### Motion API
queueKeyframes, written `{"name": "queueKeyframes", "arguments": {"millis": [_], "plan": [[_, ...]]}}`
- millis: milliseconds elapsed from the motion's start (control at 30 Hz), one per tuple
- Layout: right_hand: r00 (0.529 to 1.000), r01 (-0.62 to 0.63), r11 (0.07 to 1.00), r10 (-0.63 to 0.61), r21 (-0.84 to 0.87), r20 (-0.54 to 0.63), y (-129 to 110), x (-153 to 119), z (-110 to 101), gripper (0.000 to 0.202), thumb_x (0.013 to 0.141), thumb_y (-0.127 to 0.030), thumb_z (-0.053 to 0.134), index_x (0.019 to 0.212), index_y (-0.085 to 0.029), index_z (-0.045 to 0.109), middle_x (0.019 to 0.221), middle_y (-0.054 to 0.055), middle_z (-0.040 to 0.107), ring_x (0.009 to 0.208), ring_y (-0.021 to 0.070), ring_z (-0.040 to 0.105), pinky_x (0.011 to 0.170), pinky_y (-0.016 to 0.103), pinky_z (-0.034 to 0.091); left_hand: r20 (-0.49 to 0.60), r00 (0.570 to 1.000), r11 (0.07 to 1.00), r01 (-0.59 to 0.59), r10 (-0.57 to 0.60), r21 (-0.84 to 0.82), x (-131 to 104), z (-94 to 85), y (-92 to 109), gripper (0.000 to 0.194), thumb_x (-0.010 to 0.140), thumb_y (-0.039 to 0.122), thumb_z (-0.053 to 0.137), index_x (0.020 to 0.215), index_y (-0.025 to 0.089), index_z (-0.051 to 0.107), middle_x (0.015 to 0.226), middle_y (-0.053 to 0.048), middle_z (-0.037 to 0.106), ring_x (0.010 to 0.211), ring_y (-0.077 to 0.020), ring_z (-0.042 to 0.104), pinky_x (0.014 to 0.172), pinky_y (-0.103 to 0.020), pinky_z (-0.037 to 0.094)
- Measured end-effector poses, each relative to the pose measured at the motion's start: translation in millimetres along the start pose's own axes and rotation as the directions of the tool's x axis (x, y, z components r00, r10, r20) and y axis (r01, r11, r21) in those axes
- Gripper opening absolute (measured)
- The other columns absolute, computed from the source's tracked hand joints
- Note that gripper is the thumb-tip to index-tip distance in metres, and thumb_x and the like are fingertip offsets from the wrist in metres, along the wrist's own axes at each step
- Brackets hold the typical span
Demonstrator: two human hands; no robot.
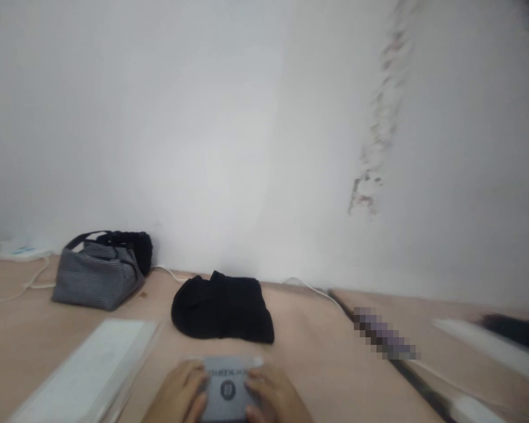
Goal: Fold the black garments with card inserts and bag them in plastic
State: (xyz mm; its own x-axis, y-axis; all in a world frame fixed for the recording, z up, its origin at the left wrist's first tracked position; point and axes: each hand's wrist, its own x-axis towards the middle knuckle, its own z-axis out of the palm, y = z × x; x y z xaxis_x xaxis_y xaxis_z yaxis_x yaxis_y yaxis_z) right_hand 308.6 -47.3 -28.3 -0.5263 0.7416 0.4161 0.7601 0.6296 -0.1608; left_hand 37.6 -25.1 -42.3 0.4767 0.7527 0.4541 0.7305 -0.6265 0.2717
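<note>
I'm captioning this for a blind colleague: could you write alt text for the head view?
A person's left hand and right hand grip a grey packet with dark lettering from both sides. Beyond it, black cloth lies on a tan surface, with a grey bag farther left near a white wall and a flat white item at near left.

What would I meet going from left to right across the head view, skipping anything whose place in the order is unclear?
White object at the left edge, gray bag, left hand, gray package, right hand, pixelated purplish object, dark object at the right edge.
</note>
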Motion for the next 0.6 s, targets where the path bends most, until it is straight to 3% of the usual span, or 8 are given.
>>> {"name": "queueKeyframes", "arguments": {"millis": [67,133,233,333,400,500,600], "plan": [[0.996,0.065,0.996,-0.061,-0.057,0.067,3.1,12.0,14.6,0.053,0.084,-0.05,0.046,0.126,-0.017,0.046,0.129,0.013,0.049,0.116,0.0272,0.046,0.096,0.039,0.037,0.09,0.987,0.988,-0.14,0.134,0.071,15.0,11.6,3.7,0.038,0.088,0.039,0.04,0.123,0.028,0.05,0.128,-0.003,0.052,0.116,-0.0229,0.048,0.095,-0.035,0.041],[0.986,0.096,0.991,-0.08,-0.098,0.148,11.0,19.2,35.9,0.057,0.087,-0.049,0.04,0.134,-0.017,0.034,0.134,0.013,0.041,0.121,0.0287,0.041,0.096,0.042,0.036,0.208,0.958,0.97,-0.222,0.197,0.102,24.2,23.3,3.3,0.044,0.09,0.044,0.033,0.131,0.026,0.04,0.133,-0.005,0.045,0.121,-0.0253,0.043,0.098,-0.042,0.038],[0.98,0.103,0.984,-0.075,-0.144,0.187,24.6,21.0,69.2,0.053,0.09,-0.043,0.038,0.137,-0.024,0.026,0.134,0.011,0.039,0.121,0.0293,0.04,0.094,0.045,0.038,0.323,0.93,0.973,-0.212,0.174,0.088,25.9,37.5,-3.4,0.047,0.092,0.044,0.028,0.135,0.025,0.031,0.137,-0.007,0.038,0.125,-0.0268,0.037,0.099,-0.049,0.034],[0.984,0.043,0.988,-0.016,-0.149,0.178,30.6,17.7,88.2,0.053,0.089,-0.044,0.04,0.137,-0.027,0.026,0.135,0.013,0.037,0.12,0.0332,0.039,0.093,0.05,0.038,0.356,0.924,0.984,-0.168,0.137,0.057,22.6,45.6,-10.5,0.046,0.092,0.042,0.029,0.136,0.027,0.027,0.139,-0.006,0.033,0.127,-0.027,0.033,0.101,-0.052,0.03],[0.977,-0.007,0.994,0.03,-0.109,0.211,28.9,16.8,85.9,0.052,0.089,-0.045,0.038,0.136,-0.027,0.027,0.136,0.013,0.035,0.121,0.035,0.036,0.093,0.055,0.036,0.373,0.921,0.991,-0.133,0.111,0.033,23.8,47.4,-12.5,0.047,0.091,0.042,0.031,0.135,0.028,0.027,0.139,-0.005,0.032,0.127,-0.0271,0.032,0.101,-0.053,0.028],[0.949,-0.052,0.999,0.047,0.009,0.311,20.8,21.1,61.0,0.055,0.088,-0.049,0.036,0.137,-0.025,0.027,0.138,0.014,0.032,0.124,0.0343,0.032,0.096,0.057,0.03,0.421,0.906,0.998,-0.055,0.047,0.008,29.7,46.3,-6.8,0.048,0.091,0.045,0.03,0.135,0.027,0.029,0.14,-0.006,0.031,0.128,-0.0277,0.03,0.101,-0.055,0.026],[0.928,-0.078,0.992,0.034,0.103,0.371,9.1,29.8,30.0,0.06,0.082,-0.053,0.046,0.133,-0.024,0.035,0.138,0.013,0.034,0.125,0.031,0.032,0.1,0.047,0.029,0.404,0.909,0.995,0.09,-0.1,0.043,25.5,42.1,16.5,0.046,0.09,0.042,0.03,0.133,0.027,0.034,0.136,-0.008,0.039,0.125,-0.0286,0.036,0.096,-0.056,0.033]]}}
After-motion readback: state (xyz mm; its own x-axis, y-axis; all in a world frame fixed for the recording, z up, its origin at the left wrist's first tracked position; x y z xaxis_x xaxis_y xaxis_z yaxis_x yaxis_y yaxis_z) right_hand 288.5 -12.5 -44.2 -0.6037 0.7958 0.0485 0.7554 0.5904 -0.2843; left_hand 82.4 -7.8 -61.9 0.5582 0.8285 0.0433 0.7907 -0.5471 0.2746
